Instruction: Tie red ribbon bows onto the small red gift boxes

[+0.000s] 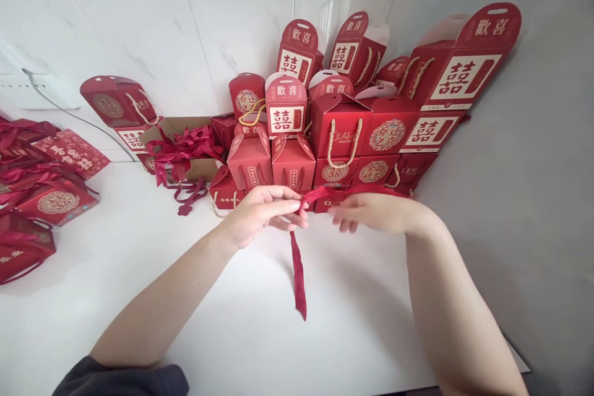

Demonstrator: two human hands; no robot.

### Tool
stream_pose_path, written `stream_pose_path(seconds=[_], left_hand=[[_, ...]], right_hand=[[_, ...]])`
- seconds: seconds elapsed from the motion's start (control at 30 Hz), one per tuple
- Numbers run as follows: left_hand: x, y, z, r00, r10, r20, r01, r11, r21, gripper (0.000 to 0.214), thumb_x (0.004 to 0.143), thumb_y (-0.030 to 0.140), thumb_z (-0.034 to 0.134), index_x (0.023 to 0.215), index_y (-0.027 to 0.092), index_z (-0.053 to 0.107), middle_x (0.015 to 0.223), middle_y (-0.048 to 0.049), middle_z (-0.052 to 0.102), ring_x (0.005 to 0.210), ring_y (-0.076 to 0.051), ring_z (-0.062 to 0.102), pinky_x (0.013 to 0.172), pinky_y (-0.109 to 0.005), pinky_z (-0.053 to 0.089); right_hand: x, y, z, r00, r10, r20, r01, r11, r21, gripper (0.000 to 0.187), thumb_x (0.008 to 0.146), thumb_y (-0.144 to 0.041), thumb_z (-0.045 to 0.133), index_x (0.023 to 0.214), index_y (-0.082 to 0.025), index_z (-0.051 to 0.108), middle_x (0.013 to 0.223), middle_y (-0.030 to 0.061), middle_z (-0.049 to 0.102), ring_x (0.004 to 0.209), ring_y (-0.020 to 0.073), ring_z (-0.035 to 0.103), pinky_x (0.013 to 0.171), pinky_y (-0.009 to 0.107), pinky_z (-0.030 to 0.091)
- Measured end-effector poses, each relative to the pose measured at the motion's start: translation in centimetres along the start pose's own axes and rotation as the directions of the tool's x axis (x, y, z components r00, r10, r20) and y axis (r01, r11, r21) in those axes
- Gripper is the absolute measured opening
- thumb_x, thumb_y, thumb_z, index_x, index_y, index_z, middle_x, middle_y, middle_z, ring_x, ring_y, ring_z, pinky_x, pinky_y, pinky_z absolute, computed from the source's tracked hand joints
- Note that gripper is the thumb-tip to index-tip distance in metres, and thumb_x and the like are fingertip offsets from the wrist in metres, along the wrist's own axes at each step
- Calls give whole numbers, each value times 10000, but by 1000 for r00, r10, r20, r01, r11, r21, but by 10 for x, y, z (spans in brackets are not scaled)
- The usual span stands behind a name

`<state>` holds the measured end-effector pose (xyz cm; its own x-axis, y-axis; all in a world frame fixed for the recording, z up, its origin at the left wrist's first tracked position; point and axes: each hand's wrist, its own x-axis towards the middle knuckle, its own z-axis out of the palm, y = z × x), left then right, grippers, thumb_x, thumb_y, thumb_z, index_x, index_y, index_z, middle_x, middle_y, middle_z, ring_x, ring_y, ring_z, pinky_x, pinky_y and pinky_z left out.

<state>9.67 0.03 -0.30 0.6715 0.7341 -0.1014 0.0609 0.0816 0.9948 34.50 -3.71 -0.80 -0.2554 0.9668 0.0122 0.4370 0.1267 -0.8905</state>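
head view shows us a white table (139, 272) with a stack of red gift boxes (343, 117) from 12 to 2 o'clock and a brown carton of ribbons (185, 148) at 10. at centre our left hand (260, 213) pinches a red ribbon (298, 272) between thumb and fingertips, its tail hanging toward 6. our right hand (375, 210), fingers loosely curled, holds the ribbon's other stretch at 3.

A white table (139, 272) fills the lower view, its surface glossy under soft, even light. Behind it rises a wall (185, 31) of large white marbled tiles with thin grey joints. To the right stands a plain grey wall (524, 198), meeting the tiles in a corner. A grey cable (69, 112) runs down the tiles at the left, towards the table's back edge
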Motion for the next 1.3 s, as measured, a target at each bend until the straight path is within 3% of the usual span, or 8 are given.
stream_pose_path(seconds=[0.07, 0.13, 0.3, 0.53, 0.63, 0.83, 1.07, 1.3], left_hand=[[2, -3, 1, 1000, 1, -21, -1, 1000, 1, 214, 809, 351, 711, 858, 145, 683, 845, -62, 742, 755, -145, 714, 638, -204, 543], [3, -6, 2, 999, 8, -49, -7, 1000, 26, 247, 794, 369, 736, 885, 144, 690, 849, -71, 752, 760, -155, 722, 645, -210, 551], [3, -8, 6, 996, 33, -80, -22, 990, 137, 252, 789, 342, 748, 924, 135, 702, 891, -89, 759, 814, -178, 736, 698, -230, 571], [1, -8, 13, 997, -22, -79, 39, 973, 225, 280, 811, 401, 706, 791, 132, 631, 696, -63, 727, 615, -173, 719, 564, -231, 560], [2, -8, 11, 996, -49, -75, 66, 970, 235, 259, 839, 393, 666, 782, 146, 613, 626, -32, 697, 538, -149, 687, 506, -214, 542], [-2, -4, 6, 994, -8, -106, 55, 888, 456, 181, 849, 333, 623, 775, 168, 636, 477, 44, 559, 369, -74, 520, 357, -147, 386], [-18, 18, 1, 999, -47, 22, 28, 838, 546, 195, 822, 360, 653, 804, 168, 681, 409, 63, 464, 346, -75, 484, 350, -147, 373], [-19, 26, -10, 981, -193, -27, 173, 802, 572, 304, 835, 450, 628, 787, 159, 702, 381, 50, 480, 275, -73, 432, 300, -151, 365]], right_hand=[[1, -5, 7, 942, 11, 334, -26, 999, 42, 319, 808, -468, 705, 758, -161, 779, 760, 80, 758, 682, 196, 708, 639, 292, 559], [4, -11, 16, 905, -74, 419, 14, 989, 145, 399, 876, -527, 602, 920, -172, 777, 934, 83, 767, 862, 196, 717, 796, 316, 558], [12, -20, 40, 988, -98, 116, 68, 969, 235, 525, 930, -582, 476, 854, -149, 763, 859, 82, 765, 854, 183, 708, 828, 315, 524], [24, -12, 53, 986, -50, -162, 131, 828, 546, 264, 811, -414, 700, 880, -162, 658, 882, 41, 732, 753, 131, 650, 703, 250, 497], [25, -12, 49, 985, 21, -173, 92, 784, 614, 279, 834, -451, 654, 887, -183, 601, 808, 29, 710, 661, 117, 614, 616, 230, 468], [11, -21, 46, 960, -213, -183, 212, 977, -26, 226, 925, -384, 536, 825, -191, 599, 822, 11, 636, 770, 149, 573, 690, 273, 452], [16, -15, 46, 907, -288, 308, 165, 915, 369, 268, 978, -441, 462, 1051, -200, 554, 852, 1, 613, 721, 125, 578, 692, 280, 485], [9, -16, 33, 893, -440, -97, 445, 830, 336, 179, 850, -322, 702, 947, -207, 605, 609, -83, 388, 525, 73, 354, 525, 208, 349]])
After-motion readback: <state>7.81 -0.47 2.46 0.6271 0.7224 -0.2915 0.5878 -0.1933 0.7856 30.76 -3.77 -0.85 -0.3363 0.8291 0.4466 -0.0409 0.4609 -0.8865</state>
